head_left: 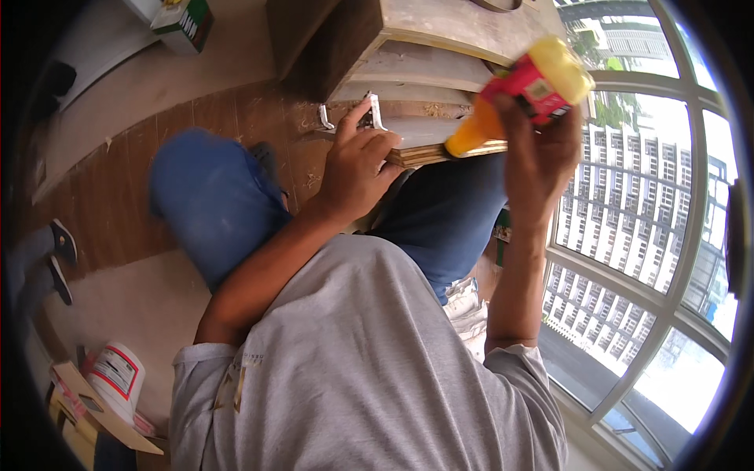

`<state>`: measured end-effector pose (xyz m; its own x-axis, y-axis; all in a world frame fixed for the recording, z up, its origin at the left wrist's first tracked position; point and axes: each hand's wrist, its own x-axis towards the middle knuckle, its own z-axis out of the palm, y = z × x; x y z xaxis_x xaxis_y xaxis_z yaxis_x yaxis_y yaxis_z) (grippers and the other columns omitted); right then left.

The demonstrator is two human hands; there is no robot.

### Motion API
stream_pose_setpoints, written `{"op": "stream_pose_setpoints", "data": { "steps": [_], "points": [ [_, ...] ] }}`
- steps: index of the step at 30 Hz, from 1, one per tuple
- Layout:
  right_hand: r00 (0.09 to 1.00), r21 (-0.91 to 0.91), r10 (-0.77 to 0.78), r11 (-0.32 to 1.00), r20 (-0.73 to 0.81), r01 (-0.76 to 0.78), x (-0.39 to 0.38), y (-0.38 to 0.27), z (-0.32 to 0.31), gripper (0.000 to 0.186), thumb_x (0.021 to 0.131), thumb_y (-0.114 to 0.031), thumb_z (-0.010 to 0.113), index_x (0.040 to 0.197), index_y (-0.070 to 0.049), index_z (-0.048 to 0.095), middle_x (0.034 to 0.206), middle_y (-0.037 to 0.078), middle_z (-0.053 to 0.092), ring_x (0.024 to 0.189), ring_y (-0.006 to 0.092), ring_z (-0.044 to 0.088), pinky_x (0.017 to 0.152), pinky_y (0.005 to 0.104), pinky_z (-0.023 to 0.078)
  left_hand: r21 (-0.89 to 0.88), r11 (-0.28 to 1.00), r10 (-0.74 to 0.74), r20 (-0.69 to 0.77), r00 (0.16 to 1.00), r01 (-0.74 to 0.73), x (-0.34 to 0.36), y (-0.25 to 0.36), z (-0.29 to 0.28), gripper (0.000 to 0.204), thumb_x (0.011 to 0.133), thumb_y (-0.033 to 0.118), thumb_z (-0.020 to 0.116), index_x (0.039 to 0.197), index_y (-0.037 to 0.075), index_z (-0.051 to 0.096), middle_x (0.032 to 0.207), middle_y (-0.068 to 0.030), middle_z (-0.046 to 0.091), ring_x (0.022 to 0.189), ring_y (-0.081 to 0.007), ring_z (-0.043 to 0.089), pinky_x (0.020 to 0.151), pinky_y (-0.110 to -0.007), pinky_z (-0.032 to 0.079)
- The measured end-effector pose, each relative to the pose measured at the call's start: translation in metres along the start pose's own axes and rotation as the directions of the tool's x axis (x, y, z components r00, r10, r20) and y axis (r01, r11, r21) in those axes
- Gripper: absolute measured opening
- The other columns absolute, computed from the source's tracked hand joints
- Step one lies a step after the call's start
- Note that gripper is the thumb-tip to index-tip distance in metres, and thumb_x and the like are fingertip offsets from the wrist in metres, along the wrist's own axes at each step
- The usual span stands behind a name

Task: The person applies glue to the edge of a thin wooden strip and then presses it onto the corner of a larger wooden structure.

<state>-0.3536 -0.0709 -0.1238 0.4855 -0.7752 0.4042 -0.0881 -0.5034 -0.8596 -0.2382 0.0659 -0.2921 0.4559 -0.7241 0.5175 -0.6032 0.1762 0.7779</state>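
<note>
My right hand (pixel 525 145) is wrapped round a glue bottle (pixel 542 82), pale yellow with a red label. The bottle is tilted nozzle down. Its orange-yellow nozzle meets the layered edge of a plywood board (pixel 432 130) with a light grey face. At the board's left end, my left hand (pixel 353 161) grips the corner, its index finger reaching up to a small white bent strip (pixel 377 112). Part of that strip is hidden by the fingers. The board lies just in front of my knees, over my right thigh.
An open wooden cabinet carcass (pixel 440 20) stands just beyond the board. Large windows (pixel 628 188) run along the right. At lower left is a white bucket (pixel 118 377); a green and white box (pixel 184 27) sits at upper left. Another person's shoes (pixel 63 243) show at far left.
</note>
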Motion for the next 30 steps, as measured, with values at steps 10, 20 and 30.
{"op": "stream_pose_setpoints", "data": {
  "steps": [10,20,30],
  "points": [
    [0.995,-0.073,-0.052,0.996,0.087,0.058,-0.015,-0.023,0.042,0.044,0.092,-0.010,0.086,0.127,0.003,0.062,0.110,0.010,0.072,0.098,0.0140,0.072,0.082,0.0302,0.062,0.003,1.000,0.023,-0.014,1.000,-0.023,-0.002,-0.004,0.001,0.044,0.069,0.004,0.090,0.106,0.008,0.068,0.099,-0.0104,0.074,0.138,-0.0448,0.053,0.113,-0.051,0.043],
    [0.999,-0.005,-0.053,0.999,0.004,0.053,-0.009,-0.014,0.022,0.041,0.093,-0.008,0.083,0.127,0.002,0.063,0.113,0.010,0.072,0.101,0.0162,0.073,0.082,0.0303,0.064,0.021,0.999,0.026,-0.009,1.000,-0.025,0.000,-0.004,0.002,0.043,0.069,0.004,0.090,0.107,0.007,0.069,0.099,-0.0110,0.075,0.138,-0.0451,0.054,0.114,-0.052,0.043],
    [0.988,-0.429,-0.025,0.902,-0.150,-0.042,0.024,0.012,-0.037,0.034,0.090,-0.015,0.087,0.112,0.002,0.067,0.097,0.009,0.075,0.088,0.0126,0.070,0.078,0.0282,0.059,0.019,1.000,-0.004,-0.015,1.000,0.004,0.004,0.002,-0.005,0.043,0.069,0.002,0.090,0.108,0.005,0.073,0.100,-0.0138,0.076,0.136,-0.0459,0.057,0.112,-0.051,0.047]
  ]
}}
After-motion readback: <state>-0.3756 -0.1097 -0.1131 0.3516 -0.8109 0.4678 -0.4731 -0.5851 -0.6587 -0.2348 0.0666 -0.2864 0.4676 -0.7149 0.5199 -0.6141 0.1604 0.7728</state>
